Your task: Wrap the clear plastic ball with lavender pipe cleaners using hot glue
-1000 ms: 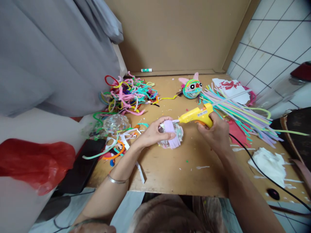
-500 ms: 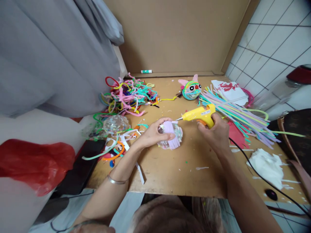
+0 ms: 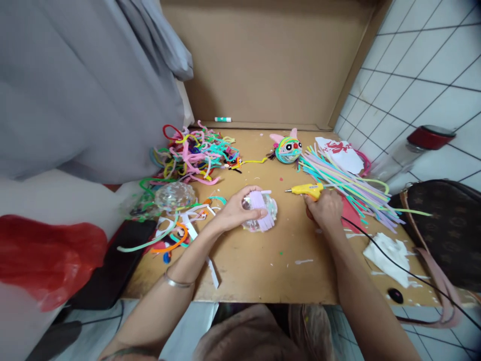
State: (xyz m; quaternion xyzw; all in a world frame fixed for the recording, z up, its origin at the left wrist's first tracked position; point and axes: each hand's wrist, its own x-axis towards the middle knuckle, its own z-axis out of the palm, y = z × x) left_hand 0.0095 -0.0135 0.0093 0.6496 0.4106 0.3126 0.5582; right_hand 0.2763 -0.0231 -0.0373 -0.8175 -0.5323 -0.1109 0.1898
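My left hand (image 3: 240, 208) is closed around a clear ball (image 3: 272, 204), its thumb lying across a band of lilac pipe cleaners (image 3: 257, 199) on the ball's near side. One lilac strip pokes out at the top. To the right, my right hand (image 3: 326, 209) grips a yellow hot glue gun (image 3: 307, 189), low over the table. The gun's metal nozzle points left toward the ball, with a gap between them. My fingers cover most of the gun's handle. A black cord runs from that hand to the right.
A decorated ball with pink ears (image 3: 287, 149) sits at the back. Tangled pipe cleaners (image 3: 195, 155) and another clear ball (image 3: 175, 195) lie left; straight pipe cleaners (image 3: 349, 183) lie right, near a crumpled tissue (image 3: 389, 255), a brown bag (image 3: 447, 225) and a red-lidded bottle (image 3: 413, 145).
My right hand has lowered the glue gun and drawn its nozzle away from the ball. My left hand still holds the ball. The whole view has shifted slightly.
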